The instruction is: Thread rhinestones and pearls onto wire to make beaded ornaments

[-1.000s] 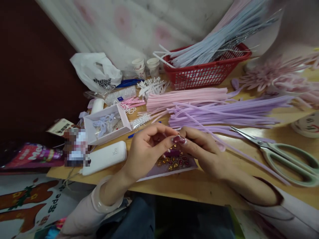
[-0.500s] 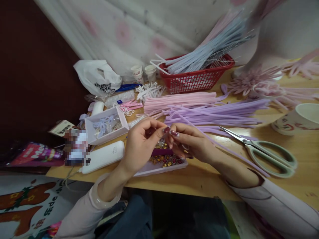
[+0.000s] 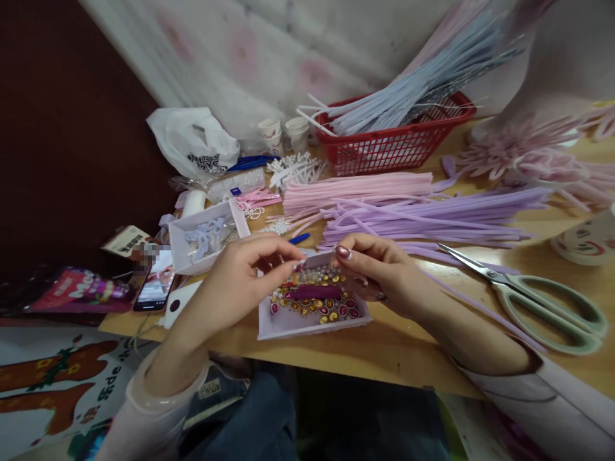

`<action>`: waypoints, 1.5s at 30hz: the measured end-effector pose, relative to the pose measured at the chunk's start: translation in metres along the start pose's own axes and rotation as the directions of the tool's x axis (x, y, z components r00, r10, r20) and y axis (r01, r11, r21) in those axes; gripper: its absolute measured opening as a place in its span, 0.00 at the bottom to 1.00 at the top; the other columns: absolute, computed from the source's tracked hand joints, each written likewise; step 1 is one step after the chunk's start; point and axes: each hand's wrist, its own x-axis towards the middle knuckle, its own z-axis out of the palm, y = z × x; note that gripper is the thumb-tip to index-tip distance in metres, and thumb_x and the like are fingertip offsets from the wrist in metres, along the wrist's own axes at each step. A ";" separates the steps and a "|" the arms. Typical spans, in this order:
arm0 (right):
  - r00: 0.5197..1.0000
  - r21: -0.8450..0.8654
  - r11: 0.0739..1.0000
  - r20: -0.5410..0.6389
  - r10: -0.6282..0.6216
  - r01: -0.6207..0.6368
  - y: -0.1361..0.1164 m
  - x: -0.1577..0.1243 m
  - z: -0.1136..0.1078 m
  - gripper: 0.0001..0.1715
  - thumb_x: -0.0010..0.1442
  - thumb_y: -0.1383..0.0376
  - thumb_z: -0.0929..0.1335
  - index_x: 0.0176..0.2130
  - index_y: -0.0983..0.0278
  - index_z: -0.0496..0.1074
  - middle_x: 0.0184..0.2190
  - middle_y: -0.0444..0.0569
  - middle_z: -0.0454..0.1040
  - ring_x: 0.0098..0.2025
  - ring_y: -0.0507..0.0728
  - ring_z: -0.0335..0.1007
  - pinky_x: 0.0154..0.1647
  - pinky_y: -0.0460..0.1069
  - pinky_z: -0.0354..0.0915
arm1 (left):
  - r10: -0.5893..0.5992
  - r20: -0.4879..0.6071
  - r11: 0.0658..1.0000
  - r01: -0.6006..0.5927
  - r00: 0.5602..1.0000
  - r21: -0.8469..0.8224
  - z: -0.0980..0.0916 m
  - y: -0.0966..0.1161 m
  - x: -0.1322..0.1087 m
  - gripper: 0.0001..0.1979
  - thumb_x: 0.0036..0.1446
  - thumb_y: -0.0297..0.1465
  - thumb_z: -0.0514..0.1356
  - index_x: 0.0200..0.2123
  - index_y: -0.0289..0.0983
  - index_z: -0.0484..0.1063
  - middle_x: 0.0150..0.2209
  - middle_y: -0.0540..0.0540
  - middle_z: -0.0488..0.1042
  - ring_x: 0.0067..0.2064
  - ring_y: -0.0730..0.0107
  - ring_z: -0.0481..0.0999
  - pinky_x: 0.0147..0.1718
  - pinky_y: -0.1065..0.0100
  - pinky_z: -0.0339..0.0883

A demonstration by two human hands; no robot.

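A small white tray (image 3: 288,326) of red and gold gems with a purple strip lies at the near edge of the wooden table (image 3: 528,256). My left hand (image 3: 235,288) hovers over the tray's left side, thumb and forefinger pinched together on something too small to name. My right hand (image 3: 379,272) is curled at the tray's right rim, fingers closed; a lilac pipe cleaner (image 3: 480,310) runs out from under it to the right. Whether the fingers grip it is unclear.
Bundles of pink (image 3: 355,189) and lilac pipe cleaners (image 3: 432,221) lie behind the hands. A red basket (image 3: 384,147) holds pale blue ones. Green-handled scissors (image 3: 542,301) lie at right. A white box (image 3: 206,237), a phone (image 3: 156,285), paper cups (image 3: 283,131) and a plastic bag (image 3: 192,141) sit at left.
My hands have parted: the left moved left and down, the right stayed by the tray's right rim. The gem tray is now uncovered between them. The view shifted slightly.
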 end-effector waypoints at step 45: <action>0.964 -0.426 0.877 -0.040 -0.262 0.221 0.009 -0.017 0.023 0.13 0.67 0.62 0.67 0.30 0.63 0.72 0.22 0.42 0.67 0.24 0.49 0.59 0.22 0.44 0.55 | -0.307 0.226 0.891 0.363 0.924 -0.272 0.015 -0.002 -0.019 0.13 0.71 0.37 0.45 0.34 0.41 0.61 0.29 0.53 0.61 0.30 0.71 0.61 0.31 0.67 0.59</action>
